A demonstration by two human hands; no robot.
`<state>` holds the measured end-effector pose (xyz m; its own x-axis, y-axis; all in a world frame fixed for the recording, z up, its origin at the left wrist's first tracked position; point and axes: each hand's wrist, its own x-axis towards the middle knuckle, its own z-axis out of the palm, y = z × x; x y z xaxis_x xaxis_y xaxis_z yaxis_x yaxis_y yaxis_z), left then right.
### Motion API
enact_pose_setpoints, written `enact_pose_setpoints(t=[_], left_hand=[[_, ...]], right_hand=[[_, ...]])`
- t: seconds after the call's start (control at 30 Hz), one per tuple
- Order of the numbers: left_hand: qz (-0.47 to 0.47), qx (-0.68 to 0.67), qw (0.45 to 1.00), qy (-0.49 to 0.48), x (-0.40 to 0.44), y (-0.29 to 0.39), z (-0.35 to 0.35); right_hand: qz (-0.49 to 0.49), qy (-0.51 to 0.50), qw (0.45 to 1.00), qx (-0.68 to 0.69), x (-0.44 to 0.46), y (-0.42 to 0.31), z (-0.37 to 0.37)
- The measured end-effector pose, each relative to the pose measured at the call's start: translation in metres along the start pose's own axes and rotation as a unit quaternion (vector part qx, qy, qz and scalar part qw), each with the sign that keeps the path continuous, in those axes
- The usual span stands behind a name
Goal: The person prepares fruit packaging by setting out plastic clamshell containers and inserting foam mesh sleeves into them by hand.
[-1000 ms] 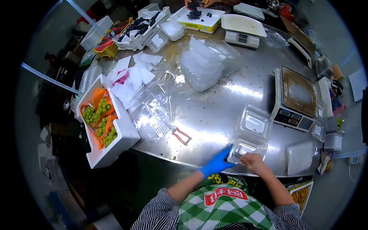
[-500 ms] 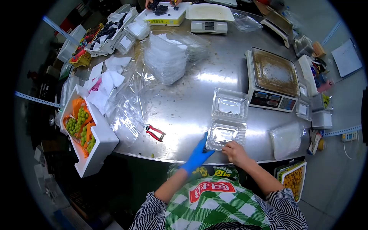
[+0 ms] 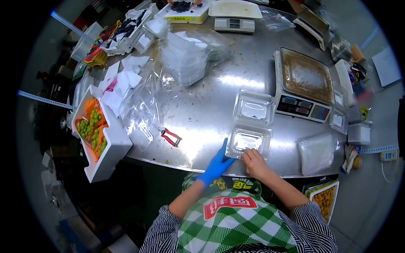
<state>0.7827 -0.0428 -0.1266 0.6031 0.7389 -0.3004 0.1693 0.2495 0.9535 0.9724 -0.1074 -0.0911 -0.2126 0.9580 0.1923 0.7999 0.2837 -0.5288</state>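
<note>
A clear plastic clamshell container [image 3: 258, 137] lies opened on the metal table, its lid [image 3: 254, 107] folded away toward the far side. My left hand [image 3: 217, 164], in a blue glove, rests along the container's left side with fingers stretched and thumb apart. At the near rim, my bare right hand [image 3: 255, 163] has its fingers curled down onto the edge of the tray. Those fingertips are partly hidden, and no fruit shows inside the container.
Red-handled pruning shears [image 3: 170, 137] lie to the left. Green grapes fill a white foam box [image 3: 116, 139]. A digital scale [image 3: 301, 107] stands at right, near a stack of plastic bags [image 3: 315, 154]. At the far end, another person's hands [image 3: 196, 3] are at dark grapes.
The view has shifted slightly, so the table sits higher in the picture. My right hand has slid a little left along the near rim. My left hand stays at the container's side.
</note>
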Motion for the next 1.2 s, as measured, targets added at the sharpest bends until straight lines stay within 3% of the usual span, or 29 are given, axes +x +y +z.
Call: enact_pose_setpoints(t=[0.03,0.17,0.27,0.3,0.37,0.47,0.53,0.57,0.67,0.7,0.8,0.9,0.97,1.0,1.03,1.07,1.1,1.17,1.2], left_hand=[[0.021,0.017,1.0,0.009,0.0,-0.003,0.0],[-0.037,0.086,0.996,0.001,-0.004,0.011,-0.001],[-0.058,0.141,0.988,0.003,-0.004,0.024,-0.001],[-0.064,0.166,0.984,0.003,-0.005,0.034,-0.001],[-0.057,0.221,0.974,0.004,-0.004,0.038,0.004],[-0.041,0.309,0.95,-0.001,0.0,0.036,0.017],[-0.059,0.359,0.931,-0.02,0.003,0.04,0.018],[-0.022,0.349,0.937,0.005,0.0,0.043,0.018],[-0.013,0.273,0.962,-0.025,0.005,0.009,0.009],[0.148,0.279,0.948,-0.045,0.009,-0.021,0.006],[0.091,0.325,0.915,-0.219,-0.018,0.009,-0.032],[0.049,0.282,0.93,-0.231,-0.058,0.074,-0.1],[-0.114,0.209,0.963,-0.13,-0.068,0.112,-0.165],[-0.036,0.175,0.984,0.018,-0.062,0.071,-0.198],[-0.028,0.277,0.953,0.118,-0.055,0.073,-0.244],[0.062,0.239,0.943,0.225,-0.052,0.076,-0.289],[0.032,0.307,0.9,0.306,-0.041,0.079,-0.334],[0.069,0.417,0.815,0.397,-0.019,0.103,-0.415],[0.043,0.431,0.802,0.411,-0.006,0.117,-0.447]], right_hand=[[0.004,0.008,1.0,0.016,0.0,0.003,0.003],[0.03,0.063,0.996,0.054,0.004,0.008,0.005],[0.031,0.157,0.986,0.056,0.012,0.009,-0.002],[0.073,0.171,0.977,0.107,0.015,0.004,-0.009],[0.156,0.198,0.946,0.205,0.026,-0.012,-0.035],[0.18,0.346,0.873,0.294,0.048,-0.055,-0.079],[0.095,0.423,0.879,0.199,0.062,-0.084,-0.097],[0.002,0.426,0.895,0.131,0.073,-0.09,-0.095],[-0.088,0.31,0.945,0.06,0.117,-0.1,-0.046],[-0.074,0.27,0.958,0.064,0.128,-0.101,-0.021],[-0.047,0.122,0.991,-0.004,0.144,-0.082,0.057],[0.001,0.032,0.999,-0.033,0.143,-0.085,0.098],[0.031,0.018,0.999,-0.029,0.144,-0.091,0.108],[0.041,0.023,0.998,-0.031,0.144,-0.095,0.106],[0.049,0.018,0.998,-0.038,0.144,-0.098,0.104],[0.057,0.014,0.997,-0.046,0.145,-0.1,0.1],[0.065,0.011,0.996,-0.055,0.146,-0.102,0.099],[0.073,-0.001,0.996,-0.058,0.147,-0.106,0.101],[0.078,-0.005,0.995,-0.062,0.146,-0.108,0.101]])
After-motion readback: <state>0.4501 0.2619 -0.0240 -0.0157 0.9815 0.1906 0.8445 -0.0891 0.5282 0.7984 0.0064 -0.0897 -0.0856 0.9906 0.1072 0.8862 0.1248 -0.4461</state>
